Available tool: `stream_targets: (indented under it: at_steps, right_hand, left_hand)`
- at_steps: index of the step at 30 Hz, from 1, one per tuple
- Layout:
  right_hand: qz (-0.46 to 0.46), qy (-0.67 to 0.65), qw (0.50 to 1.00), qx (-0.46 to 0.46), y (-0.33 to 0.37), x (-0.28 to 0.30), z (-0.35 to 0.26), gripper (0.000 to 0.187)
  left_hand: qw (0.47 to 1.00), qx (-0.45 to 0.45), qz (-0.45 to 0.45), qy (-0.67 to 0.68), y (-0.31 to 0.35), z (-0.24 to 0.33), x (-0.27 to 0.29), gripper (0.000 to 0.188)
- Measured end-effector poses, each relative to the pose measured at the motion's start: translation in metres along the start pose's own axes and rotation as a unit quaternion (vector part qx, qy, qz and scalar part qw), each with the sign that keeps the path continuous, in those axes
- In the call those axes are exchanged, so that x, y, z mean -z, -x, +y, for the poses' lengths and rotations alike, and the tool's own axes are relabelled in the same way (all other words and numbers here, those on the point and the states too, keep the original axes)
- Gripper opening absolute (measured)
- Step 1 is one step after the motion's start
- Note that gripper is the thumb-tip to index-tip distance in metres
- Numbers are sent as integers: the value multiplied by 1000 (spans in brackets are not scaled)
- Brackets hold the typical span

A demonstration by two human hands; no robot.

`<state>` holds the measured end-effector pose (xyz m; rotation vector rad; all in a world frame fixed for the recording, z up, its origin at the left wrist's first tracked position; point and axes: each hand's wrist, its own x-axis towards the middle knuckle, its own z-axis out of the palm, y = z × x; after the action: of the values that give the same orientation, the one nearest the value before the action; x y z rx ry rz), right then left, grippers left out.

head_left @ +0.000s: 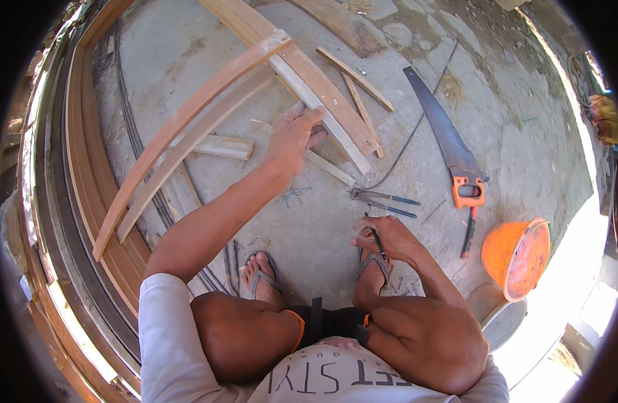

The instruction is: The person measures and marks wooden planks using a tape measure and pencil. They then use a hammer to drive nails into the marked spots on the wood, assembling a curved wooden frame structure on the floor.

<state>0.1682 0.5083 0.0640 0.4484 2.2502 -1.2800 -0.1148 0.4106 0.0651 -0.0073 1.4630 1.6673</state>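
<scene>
Concrete floor (537,141), carrying at its left edge a stack of curved wooden frames (87,174), with a straight plank (302,74) crossing the middle toward the far edge. Hand saw (450,144) with orange handle right of centre, orange bucket (517,258) near the right edge, pliers (383,200) in the middle. Left hand (292,138) closed loosely around the plank; right hand (389,240) pinching a dark pencil (378,243) above the right sandal (372,265).

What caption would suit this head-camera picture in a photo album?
Crouched on concrete, left hand gripping a wooden slat, right hand resting by the sandalled foot, pliers and handsaw close by.
</scene>
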Motion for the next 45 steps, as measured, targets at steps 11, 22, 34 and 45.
stream_targets:
  at_steps: [11,22,34,45]
  right_hand:
    - [43,-23,999,-3,-13,-4,9,52]
    - [100,-121,987,25,-16,-5,11,50]
    - [-31,-460,887,24,-23,-11,-19,54]
    - [-41,-474,878,-46,-49,-35,-30,51]
  left_hand:
    - [1000,15,-6,19,1,-6,-1,49]
    - [999,26,-16,-15,14,2,-1,42]
    - [977,157,127,61,96,-41,85,51]
    - [948,198,213,129,117,-80,120,61]
